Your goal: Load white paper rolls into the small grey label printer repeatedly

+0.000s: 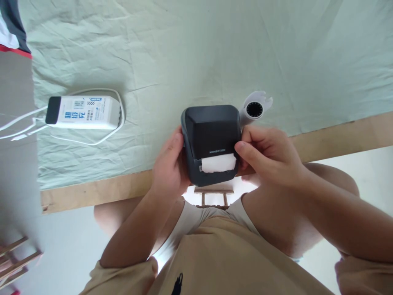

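Tan shirt nearest; I record left hand and right hand gripping black printer, white roll beside its right.

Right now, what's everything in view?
printer: 1, charcoal, centre
paper: 1, white, on printer
roll: 1, white, right of printer
power block: 1, white, left
cables: several, white, around block
cloth: 1, green, upper view
table: 1, brown, under cloth
wooden frames: 2+, brown, lower picture
unclear item: 1, multicoloured, upper left
floor: 1, grey, below
shirt: 1, tan, bottom
shorts: 1, white, bottom
legs: 2, bottom
left hand: 1, on printer
right hand: 1, on printer
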Available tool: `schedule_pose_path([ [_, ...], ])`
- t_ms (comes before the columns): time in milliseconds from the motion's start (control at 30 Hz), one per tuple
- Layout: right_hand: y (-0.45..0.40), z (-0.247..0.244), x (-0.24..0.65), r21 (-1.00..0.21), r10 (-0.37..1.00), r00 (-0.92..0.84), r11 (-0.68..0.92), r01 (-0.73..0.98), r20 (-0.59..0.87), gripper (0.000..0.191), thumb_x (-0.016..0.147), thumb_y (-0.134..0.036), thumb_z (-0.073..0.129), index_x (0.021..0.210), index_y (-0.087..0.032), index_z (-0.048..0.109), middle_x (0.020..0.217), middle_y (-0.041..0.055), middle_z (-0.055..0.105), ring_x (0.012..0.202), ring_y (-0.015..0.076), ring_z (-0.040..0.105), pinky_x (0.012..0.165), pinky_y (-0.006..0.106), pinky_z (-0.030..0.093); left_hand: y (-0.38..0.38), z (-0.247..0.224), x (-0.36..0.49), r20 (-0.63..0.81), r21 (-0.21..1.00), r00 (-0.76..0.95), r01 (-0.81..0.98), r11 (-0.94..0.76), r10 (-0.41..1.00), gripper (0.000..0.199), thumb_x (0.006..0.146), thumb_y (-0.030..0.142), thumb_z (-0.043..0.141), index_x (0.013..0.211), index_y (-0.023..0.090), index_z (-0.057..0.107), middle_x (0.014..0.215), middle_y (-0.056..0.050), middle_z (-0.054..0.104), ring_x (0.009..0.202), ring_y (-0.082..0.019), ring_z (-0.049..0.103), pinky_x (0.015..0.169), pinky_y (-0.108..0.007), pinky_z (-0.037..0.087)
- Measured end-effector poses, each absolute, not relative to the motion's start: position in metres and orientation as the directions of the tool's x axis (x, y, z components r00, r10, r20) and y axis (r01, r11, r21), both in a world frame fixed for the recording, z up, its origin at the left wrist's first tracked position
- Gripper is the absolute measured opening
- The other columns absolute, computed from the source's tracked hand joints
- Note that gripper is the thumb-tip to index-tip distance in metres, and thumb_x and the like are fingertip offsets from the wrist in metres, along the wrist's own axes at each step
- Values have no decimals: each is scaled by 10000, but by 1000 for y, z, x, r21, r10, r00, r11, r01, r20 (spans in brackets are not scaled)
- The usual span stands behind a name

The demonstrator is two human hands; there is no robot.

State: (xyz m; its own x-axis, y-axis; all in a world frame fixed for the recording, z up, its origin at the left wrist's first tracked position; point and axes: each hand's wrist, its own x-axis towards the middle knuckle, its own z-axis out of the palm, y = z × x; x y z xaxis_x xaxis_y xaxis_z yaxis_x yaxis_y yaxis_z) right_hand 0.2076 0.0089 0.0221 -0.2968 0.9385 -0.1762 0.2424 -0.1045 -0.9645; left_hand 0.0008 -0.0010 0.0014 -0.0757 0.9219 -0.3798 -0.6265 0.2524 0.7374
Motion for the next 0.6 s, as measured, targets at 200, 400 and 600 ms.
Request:
schedule_pose_path([
  [200,12,23,207,-978,947,-286,-91,189,-143,460,902,-357,787,795,-279,347,611,-86,452,499,91,436,476,286,282,-1,0,1,-359,748,-71,-618,241,931,410,1178,346,635,869,193,858,825,25,828,724,-99,802,722,-180,680],
  [400,12,28,211,-970,950,-290,-46,237,-116,460,870,-335,841,820,-278,387,622,-78,550,503,106,520,466,287,340,1,6,2,-330,724,29,-634,272,944,394,1163,320,652,844,176,834,775,10,778,658,-83,734,645,-147,646],
  [600,9,37,217,-910,965,-218,215,353,144,410,929,-347,869,788,-280,490,569,-74,591,505,115,603,443,289,353,2,12,6,-360,748,6,-595,293,933,331,1113,280,701,828,183,839,789,-1,772,677,-106,718,613,-156,622],
])
